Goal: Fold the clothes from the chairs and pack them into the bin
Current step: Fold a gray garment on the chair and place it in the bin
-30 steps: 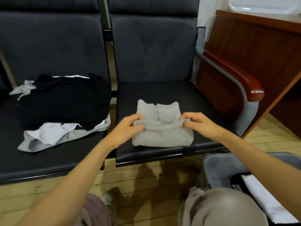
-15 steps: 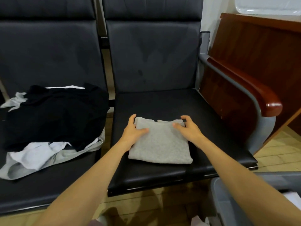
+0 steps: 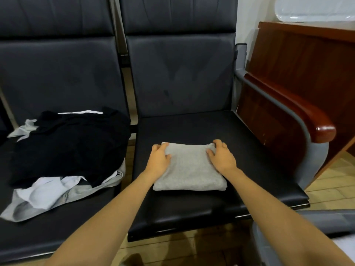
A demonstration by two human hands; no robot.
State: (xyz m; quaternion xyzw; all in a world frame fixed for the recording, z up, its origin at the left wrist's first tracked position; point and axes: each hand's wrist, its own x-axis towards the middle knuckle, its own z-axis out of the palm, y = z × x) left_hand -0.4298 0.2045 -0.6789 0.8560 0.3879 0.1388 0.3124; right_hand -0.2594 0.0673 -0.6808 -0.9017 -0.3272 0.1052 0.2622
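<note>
A folded light-grey knitted garment (image 3: 189, 169) is laid flat on the black leather seat of the right chair (image 3: 192, 127). Its far left corner is gripped by the left hand (image 3: 159, 160), fingers curled over the edge. The far right corner is gripped likewise by the right hand (image 3: 221, 158). A heap of black and white clothes (image 3: 67, 146) is spread on the neighbouring seat, and a grey plastic bin (image 3: 269, 237) is seen at the lower right
</note>
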